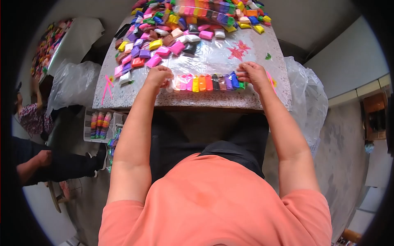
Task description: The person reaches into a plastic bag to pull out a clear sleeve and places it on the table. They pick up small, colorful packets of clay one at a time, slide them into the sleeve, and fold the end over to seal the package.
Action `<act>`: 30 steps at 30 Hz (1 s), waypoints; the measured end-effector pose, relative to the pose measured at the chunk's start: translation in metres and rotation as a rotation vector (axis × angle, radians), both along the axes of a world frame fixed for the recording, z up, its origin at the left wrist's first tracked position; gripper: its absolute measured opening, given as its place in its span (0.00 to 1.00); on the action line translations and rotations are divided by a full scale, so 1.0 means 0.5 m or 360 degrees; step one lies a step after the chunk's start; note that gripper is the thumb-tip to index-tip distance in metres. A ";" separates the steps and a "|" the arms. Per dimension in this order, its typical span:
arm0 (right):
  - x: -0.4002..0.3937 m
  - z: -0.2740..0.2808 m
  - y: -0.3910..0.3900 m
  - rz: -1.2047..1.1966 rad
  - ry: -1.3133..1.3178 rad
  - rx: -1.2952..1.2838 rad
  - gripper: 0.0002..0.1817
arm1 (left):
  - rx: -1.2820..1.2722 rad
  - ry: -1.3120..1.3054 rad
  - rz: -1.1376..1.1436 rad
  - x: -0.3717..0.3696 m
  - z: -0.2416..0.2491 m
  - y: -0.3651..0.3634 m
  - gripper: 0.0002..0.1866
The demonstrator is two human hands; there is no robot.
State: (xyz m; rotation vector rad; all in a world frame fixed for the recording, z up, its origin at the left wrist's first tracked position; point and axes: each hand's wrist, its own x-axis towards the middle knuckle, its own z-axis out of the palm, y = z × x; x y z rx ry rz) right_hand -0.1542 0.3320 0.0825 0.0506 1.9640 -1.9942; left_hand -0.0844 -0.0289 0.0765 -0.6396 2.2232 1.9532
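Note:
A clear plastic bag (pixel 198 84) with a row of small coloured packets inside lies near the table's front edge. The packets run from pink and orange on the left to blue and green on the right. At its left end, my left hand (pixel 161 76) has curled fingers closed on the plastic. My right hand (pixel 253 75) is at the other end, beside the blue and green packets, with bent fingers that seem to pinch the film. The exact fingertip contact is hard to make out.
Loose coloured packets (pixel 163 51) are heaped at the table's back and left, with more bagged rows (pixel 205 11) on top. Plastic sheeting (pixel 305 92) hangs at the right. A white basket (pixel 87 130) holds filled tubes on the floor. Other people are at the left, one with a hand (pixel 44 157) showing.

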 end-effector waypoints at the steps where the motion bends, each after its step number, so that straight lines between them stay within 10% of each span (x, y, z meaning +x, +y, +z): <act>1: 0.004 0.006 0.003 0.0012 -0.0006 -0.0004 0.12 | -0.0006 -0.0023 -0.0023 -0.003 -0.002 0.000 0.13; 7: 0.000 0.019 -0.001 0.0083 0.0101 0.0213 0.11 | -0.0709 0.0364 0.0245 0.016 0.043 0.032 0.25; 9: -0.012 0.015 0.005 0.0077 0.0249 0.0334 0.11 | -0.1555 0.0957 0.0429 0.045 0.072 0.069 0.23; 15: -0.021 0.020 -0.006 0.0047 0.0440 0.0409 0.11 | -0.1317 0.1414 -0.0677 0.085 0.068 0.274 0.22; 22: -0.015 0.027 -0.006 0.0083 0.0186 0.0300 0.12 | -0.1701 0.1176 -0.0882 0.025 0.031 0.383 0.42; 30: -0.013 0.029 -0.012 0.0051 0.0123 0.0185 0.11 | -0.1631 0.1238 -0.0760 0.014 -0.002 0.395 0.24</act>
